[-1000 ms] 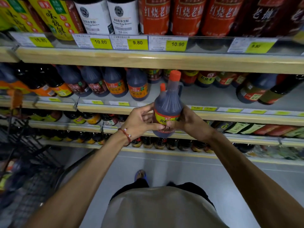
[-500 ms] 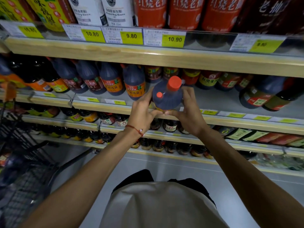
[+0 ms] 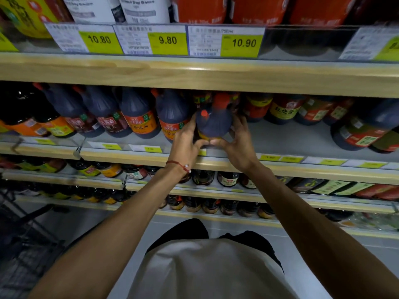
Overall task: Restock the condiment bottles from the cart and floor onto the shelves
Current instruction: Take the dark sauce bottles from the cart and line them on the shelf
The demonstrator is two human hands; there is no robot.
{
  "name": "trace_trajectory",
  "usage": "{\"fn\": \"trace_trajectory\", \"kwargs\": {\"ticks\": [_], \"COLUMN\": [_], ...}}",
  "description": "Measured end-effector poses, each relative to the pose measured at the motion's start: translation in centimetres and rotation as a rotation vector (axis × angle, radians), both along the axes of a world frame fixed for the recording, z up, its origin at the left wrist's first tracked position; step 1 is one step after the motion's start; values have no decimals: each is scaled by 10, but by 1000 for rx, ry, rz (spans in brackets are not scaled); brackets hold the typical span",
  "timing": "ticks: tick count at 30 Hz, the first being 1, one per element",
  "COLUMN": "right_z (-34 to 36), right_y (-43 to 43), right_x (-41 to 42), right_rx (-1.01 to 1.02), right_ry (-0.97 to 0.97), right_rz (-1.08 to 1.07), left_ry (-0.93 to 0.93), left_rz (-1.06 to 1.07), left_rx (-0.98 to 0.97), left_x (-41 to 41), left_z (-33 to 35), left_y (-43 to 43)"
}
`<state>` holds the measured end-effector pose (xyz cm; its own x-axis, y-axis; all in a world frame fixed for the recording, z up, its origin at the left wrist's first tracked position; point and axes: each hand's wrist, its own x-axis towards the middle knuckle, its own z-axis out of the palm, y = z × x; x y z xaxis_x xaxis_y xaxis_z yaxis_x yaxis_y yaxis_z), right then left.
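At the grey wood-edged shelf (image 3: 291, 140), the left hand (image 3: 186, 140) and right hand (image 3: 240, 143) clasp a dark, red-capped plastic sauce bottle (image 3: 214, 124) between them; thumbs hide its base, its label blurred, just beside an orange-labelled dark bottle (image 3: 172, 117).

Shelving: wood-edged tiers span the full width ahead of me. The upper shelf edge (image 3: 194, 72) runs above my left hand (image 3: 183, 143) and right hand (image 3: 239, 143), fronted by a clear strip of yellow-green price tags (image 3: 168, 41). The pale grey shelf deck (image 3: 291, 139) lies level with both hands. Lower tiers (image 3: 64, 179) sit below my wrists. Floor (image 3: 97, 219): smooth, pale grey, beneath my forearms. A dark wire cart (image 3: 23, 244) stands low, left of my left hand. Lighting: dim.
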<state>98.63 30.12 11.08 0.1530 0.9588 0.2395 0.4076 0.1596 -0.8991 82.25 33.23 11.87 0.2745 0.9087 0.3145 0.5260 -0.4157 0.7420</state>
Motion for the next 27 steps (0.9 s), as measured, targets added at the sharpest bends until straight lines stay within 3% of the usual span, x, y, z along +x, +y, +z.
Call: {"fn": "trace_trajectory", "kwargs": {"ticks": [8, 14, 20, 27], "right_z": [-10, -2, 4, 24], "right_y": [16, 8, -24, -23], "right_x": [-6, -10, -29, -64], "right_rx": [-36, -60, 31, -101], "right_ry": [-6, -26, -72, -53], "right_rz": [-39, -24, -319, 41], "left_ry": [-232, -233, -299, -300], "left_rz": [48, 117, 350, 410], "left_rx": [-120, -153, -90, -111], "left_x": [0, -3, -27, -49], "left_z": [-22, -19, -14, -10], "left_y": [13, 0, -18, -10]}}
